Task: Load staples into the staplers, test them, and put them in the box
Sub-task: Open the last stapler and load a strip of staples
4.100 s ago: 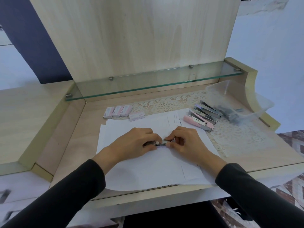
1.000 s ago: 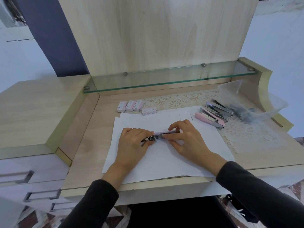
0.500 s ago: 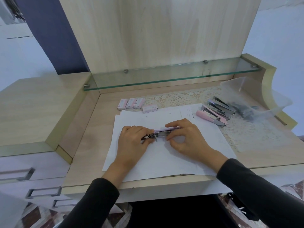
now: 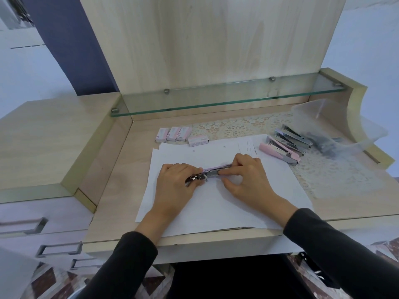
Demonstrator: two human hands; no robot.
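Two arms in dark long sleeves (image 4: pixel 129 262) reached in from the near edge, forearms angling inward so the hands met at the centre. The left hand (image 4: pixel 179 186) lay palm down, knuckles up, gripping the left end of a pink stapler (image 4: pixel 213 172). The right hand (image 4: pixel 248 180), just beside it, was also palm down, its bent fingers (image 4: pixel 226 172) and left-pointing thumb pinching the stapler's right part. Both wrists were bare.

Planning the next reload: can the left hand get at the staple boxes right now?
Likely not yet: left hand grips the stapler. Only bare paper lies between it and the staple boxes.
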